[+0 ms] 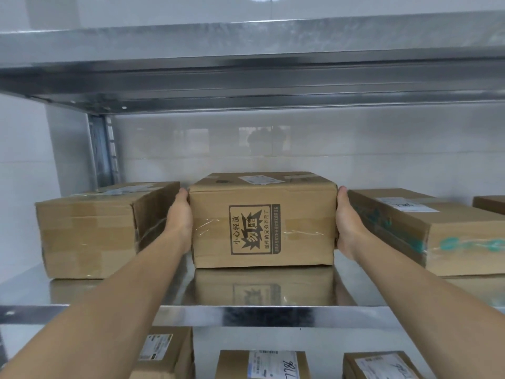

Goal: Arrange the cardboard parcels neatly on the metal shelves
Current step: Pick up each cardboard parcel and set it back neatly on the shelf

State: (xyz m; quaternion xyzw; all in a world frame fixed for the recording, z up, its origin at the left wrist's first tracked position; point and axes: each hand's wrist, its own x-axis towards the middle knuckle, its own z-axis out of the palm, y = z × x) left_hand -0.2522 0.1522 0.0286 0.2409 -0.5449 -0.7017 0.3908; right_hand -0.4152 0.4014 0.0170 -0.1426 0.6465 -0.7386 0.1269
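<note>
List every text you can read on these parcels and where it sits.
"小心轻放", "勿压", "派件的兄弟辛苦了": printed stamp on the front of the middle parcel.
"786", handwritten, upside down: on the lower middle parcel.
Other shipping labels: too small or blurred to read.

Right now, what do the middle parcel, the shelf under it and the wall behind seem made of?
Middle parcel: matte brown cardboard, probably corrugated; creased edges, shiny clear tape across the front. Shelf: bright metal, likely steel; it mirrors the parcel. Wall: seemingly glazed white tile; glossy reflections and faint joint lines.
</note>
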